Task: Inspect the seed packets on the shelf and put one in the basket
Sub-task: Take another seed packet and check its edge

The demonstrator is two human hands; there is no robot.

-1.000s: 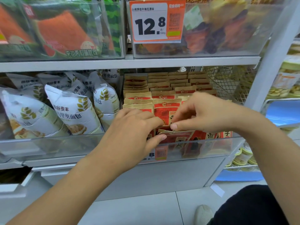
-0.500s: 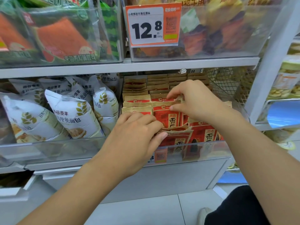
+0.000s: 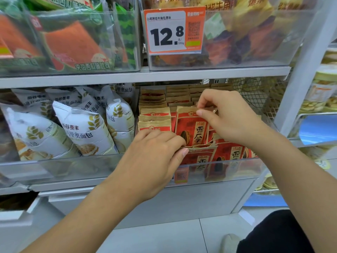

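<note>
Left hand (image 3: 155, 157) was nearest, pinching the top edge of a front seed packet (image 3: 199, 157) low in the clear bin (image 3: 228, 167); its fingertips were hidden behind the knuckles. Right hand (image 3: 228, 117) pinched the top of a raised seed packet (image 3: 191, 128), lifted above the row, lower half covered. Rear packets (image 3: 155, 106) showed only tan tops. Basket was out of view.

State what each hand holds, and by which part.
Right hand pinches the raised red-and-tan seed packet by its top edge; left hand grips a front packet's top.
</note>
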